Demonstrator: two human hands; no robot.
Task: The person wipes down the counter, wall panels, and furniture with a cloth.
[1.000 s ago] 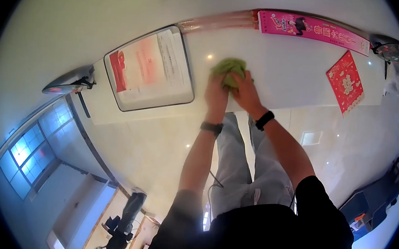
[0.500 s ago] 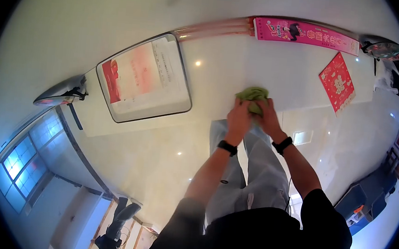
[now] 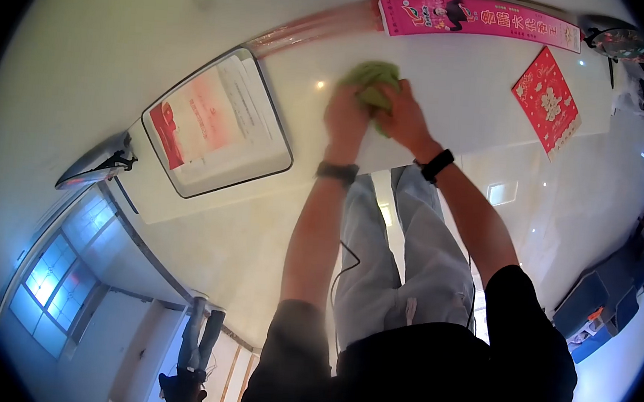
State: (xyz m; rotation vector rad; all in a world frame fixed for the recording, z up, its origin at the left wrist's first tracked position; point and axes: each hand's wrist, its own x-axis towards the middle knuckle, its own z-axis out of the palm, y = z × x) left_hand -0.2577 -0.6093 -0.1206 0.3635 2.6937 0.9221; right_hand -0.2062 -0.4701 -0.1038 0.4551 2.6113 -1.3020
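A green cloth (image 3: 379, 75), bunched into a wad, is gripped between my two hands over the white table (image 3: 452, 83). My left hand (image 3: 346, 118) is closed on the cloth's left side and a little smeared by motion. From the right, my right hand (image 3: 407, 118) has its fingers wrapped into the folds. Where the cloth meets the table is partly hidden by the fingers. Left of my hands lies a clear, dark-rimmed tray (image 3: 277, 148) holding red-and-white printed papers (image 3: 212, 113).
A long pink box (image 3: 495, 22) lies along the table's back, beside a clear reddish wrapping (image 3: 317, 28). A red diamond-shaped paper (image 3: 548, 101) rests at right. Another person (image 3: 192, 357) stands at lower left; dark blue seating (image 3: 605, 299) is at right.
Both my hands have moved forward and left across the table, carrying the green cloth. The cloth is still held by both. The view has also shifted slightly.
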